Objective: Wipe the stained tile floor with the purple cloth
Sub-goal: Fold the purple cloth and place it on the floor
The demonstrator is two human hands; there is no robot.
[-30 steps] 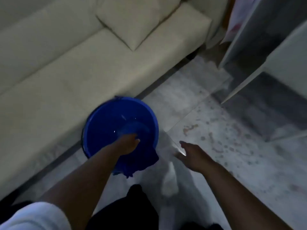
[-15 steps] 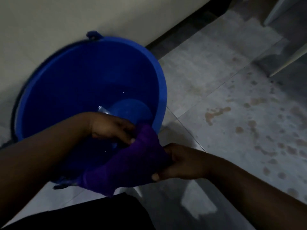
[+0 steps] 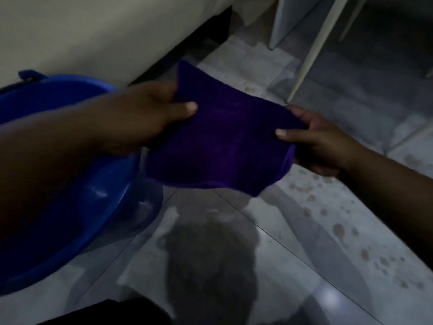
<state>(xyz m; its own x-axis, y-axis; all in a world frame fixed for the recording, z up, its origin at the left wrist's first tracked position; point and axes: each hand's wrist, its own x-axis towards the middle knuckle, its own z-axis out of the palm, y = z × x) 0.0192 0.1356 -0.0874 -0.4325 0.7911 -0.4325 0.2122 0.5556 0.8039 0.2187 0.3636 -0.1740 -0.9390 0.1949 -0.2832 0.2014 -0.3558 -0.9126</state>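
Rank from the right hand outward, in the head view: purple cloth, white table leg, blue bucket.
From the right hand:
1. Purple cloth, pinched in it.
2. White table leg, just beyond, its foot close by.
3. Blue bucket, far left, past the cloth.

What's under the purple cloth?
Below the purple cloth, stretched between the left hand and right hand, lies grey tile floor with brown stains to its right. The tile straight beneath it is hidden.
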